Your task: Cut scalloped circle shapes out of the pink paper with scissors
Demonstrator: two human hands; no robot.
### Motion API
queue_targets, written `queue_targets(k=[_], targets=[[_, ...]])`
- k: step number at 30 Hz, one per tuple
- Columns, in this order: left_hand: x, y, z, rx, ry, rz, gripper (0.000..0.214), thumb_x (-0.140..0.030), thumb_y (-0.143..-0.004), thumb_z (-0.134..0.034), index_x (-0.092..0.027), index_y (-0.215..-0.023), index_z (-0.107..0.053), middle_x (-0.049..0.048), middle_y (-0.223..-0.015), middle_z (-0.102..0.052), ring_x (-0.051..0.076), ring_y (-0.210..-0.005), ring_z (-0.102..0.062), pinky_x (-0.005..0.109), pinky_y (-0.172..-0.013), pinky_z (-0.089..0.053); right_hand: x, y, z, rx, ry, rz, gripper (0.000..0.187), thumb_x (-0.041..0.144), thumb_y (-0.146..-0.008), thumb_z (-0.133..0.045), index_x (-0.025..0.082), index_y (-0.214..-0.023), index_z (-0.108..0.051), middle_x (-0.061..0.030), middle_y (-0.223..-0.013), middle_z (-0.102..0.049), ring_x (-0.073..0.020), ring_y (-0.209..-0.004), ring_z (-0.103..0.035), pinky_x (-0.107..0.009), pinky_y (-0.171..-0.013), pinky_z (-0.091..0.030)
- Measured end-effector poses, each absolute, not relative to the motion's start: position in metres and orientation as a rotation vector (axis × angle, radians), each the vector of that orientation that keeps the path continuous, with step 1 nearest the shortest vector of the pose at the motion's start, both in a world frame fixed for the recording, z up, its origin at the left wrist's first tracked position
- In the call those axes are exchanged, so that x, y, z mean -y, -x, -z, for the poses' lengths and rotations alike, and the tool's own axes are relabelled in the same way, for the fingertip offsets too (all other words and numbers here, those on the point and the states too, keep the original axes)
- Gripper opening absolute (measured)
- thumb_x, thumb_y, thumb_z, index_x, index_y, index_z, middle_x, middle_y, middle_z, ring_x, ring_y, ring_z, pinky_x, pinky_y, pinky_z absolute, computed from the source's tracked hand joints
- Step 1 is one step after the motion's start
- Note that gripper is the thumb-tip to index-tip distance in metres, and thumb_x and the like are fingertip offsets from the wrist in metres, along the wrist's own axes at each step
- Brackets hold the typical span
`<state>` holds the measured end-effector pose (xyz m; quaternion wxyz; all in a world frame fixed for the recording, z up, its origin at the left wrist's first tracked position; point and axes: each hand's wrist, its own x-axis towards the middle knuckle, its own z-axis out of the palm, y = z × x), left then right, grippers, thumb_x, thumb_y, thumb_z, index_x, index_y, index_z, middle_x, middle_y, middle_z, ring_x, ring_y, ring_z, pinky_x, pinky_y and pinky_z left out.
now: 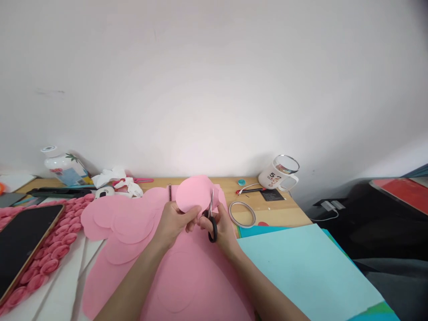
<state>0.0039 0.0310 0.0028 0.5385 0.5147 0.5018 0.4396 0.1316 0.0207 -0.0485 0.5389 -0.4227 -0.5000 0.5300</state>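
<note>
My left hand [174,223] pinches the lower edge of a pink paper circle [194,192] and holds it upright above the desk. My right hand [220,228] grips black-handled scissors [211,218], whose blades point up into the right side of that circle. Both hands hover over a large pink paper sheet [187,276] with faint circle outlines drawn on it. Several cut pink circles [127,223] lie stacked just left of my left hand.
Light blue paper [301,267] lies at the right, with a tape ring [242,214] and a white mug [279,174] behind it. At the left are a dark tablet [23,240] on pink rolled roses [56,249], a plastic jar [65,168] and white scraps [110,177].
</note>
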Motion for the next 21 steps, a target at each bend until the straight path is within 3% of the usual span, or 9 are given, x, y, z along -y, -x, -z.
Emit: queue_targets(k=[5,21], targets=[[-0.0294,-0.0062,-0.0057,-1.188,-1.245,-1.015,0.035,-0.025,-0.069,-0.059,-0.016,-0.037,-0.048,-0.0038,-0.032,-0.045,0.008,-0.035,-0.039,0.024,-0.043,-0.035,-0.0226,-0.1350,0.0508,1.178,0.946,-1.276,0.038,0.037,-0.068,-0.068,0.023,-0.090,-0.040,0.0072,-0.053,-0.049,-0.0102,-0.044,-0.044,-0.021,-0.041,-0.030],[-0.0344,-0.0030,0.0015,-1.201,-1.222,-1.022,0.035,-0.026,-0.070,-0.059,-0.016,-0.039,-0.047,-0.0045,-0.033,-0.045,0.007,-0.036,-0.038,0.024,-0.044,-0.033,-0.0214,-0.1339,0.0453,1.224,1.061,-1.216,0.032,0.036,-0.068,-0.063,0.022,-0.082,-0.038,0.0072,-0.053,-0.051,-0.0112,-0.048,-0.048,-0.023,-0.045,-0.037]])
